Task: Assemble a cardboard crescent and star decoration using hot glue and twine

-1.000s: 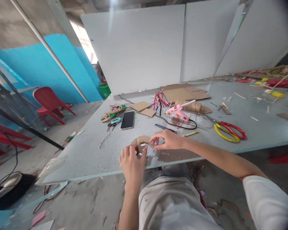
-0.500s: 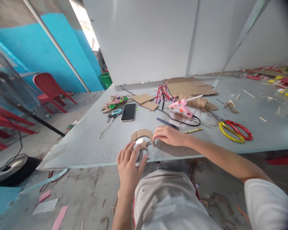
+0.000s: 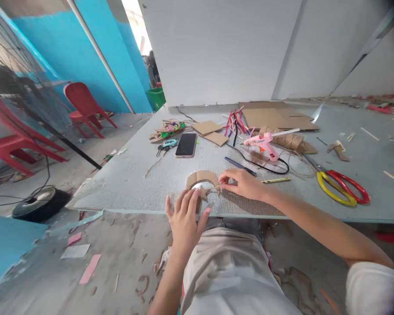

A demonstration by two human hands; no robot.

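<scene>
My left hand [image 3: 188, 218] lies over the table's front edge with its fingers spread. Its fingertips touch a small star-shaped piece of cardboard [image 3: 202, 192] and partly cover it. Just to the right, my right hand [image 3: 239, 183] is closed in a pinch on a thin strand of twine [image 3: 213, 188] that runs toward the star. Behind the star, between both hands, a curved cardboard arch [image 3: 202, 176] rests flat on the table.
Beyond my hands lie a phone [image 3: 186, 145], keys [image 3: 167, 145], a blue pen [image 3: 239, 166], a pink glue gun [image 3: 262, 145] and a twine roll [image 3: 284, 139]. Scissors [image 3: 343, 188] sit to the right. Cardboard sheets [image 3: 276, 116] and pipe cleaners [image 3: 235, 122] are at the back.
The view has turned left, so the table's things appear farther right. My left fingers now cover more of the star; my right hand keeps its pinch beside the arch.
</scene>
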